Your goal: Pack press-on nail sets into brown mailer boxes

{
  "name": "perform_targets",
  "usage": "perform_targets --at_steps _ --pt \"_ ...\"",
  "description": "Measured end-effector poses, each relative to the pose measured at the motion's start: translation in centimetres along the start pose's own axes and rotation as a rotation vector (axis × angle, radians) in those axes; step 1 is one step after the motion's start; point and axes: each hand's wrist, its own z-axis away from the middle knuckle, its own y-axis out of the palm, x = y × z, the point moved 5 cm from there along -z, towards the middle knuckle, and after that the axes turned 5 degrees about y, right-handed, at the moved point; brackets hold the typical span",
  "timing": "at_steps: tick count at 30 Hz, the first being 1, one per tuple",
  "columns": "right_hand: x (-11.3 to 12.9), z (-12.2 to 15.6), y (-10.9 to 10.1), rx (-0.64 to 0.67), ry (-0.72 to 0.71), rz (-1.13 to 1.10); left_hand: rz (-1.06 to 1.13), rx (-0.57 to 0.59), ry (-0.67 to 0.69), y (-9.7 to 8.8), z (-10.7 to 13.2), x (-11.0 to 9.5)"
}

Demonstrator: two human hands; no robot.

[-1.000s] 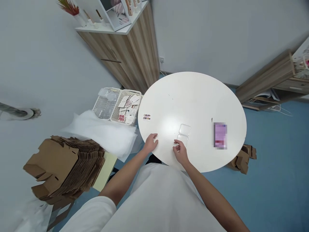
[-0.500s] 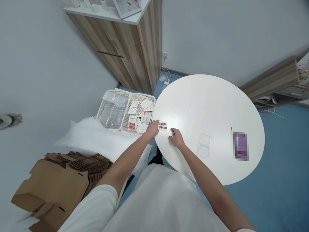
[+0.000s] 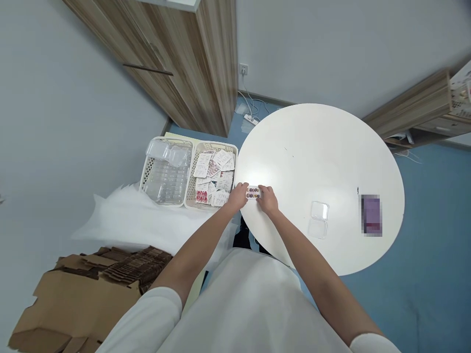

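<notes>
Between the fingers of the left hand and right hand, a small multicoloured card is apparently pinched by opposite edges over the surface. A gripping step is judged in hand; for any lift, even pressure is called for.

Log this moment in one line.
white card with rows of coloured spots: held; left hand: left end; right hand: right end; clear plastic case: open on white tabletop
</notes>
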Motion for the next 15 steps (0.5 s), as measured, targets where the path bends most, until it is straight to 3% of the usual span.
perform_targets --at_steps 7,15 --pt "-0.1 1.0 0.2 -0.083 -0.075 -0.104 0.046 -0.06 0.053 0.1 0.7 -0.2" --pt "-1.1 2.3 0.0 -0.156 -0.178 -0.327 0.154 -0.16 0.21 0.4 1.6 -1.0"
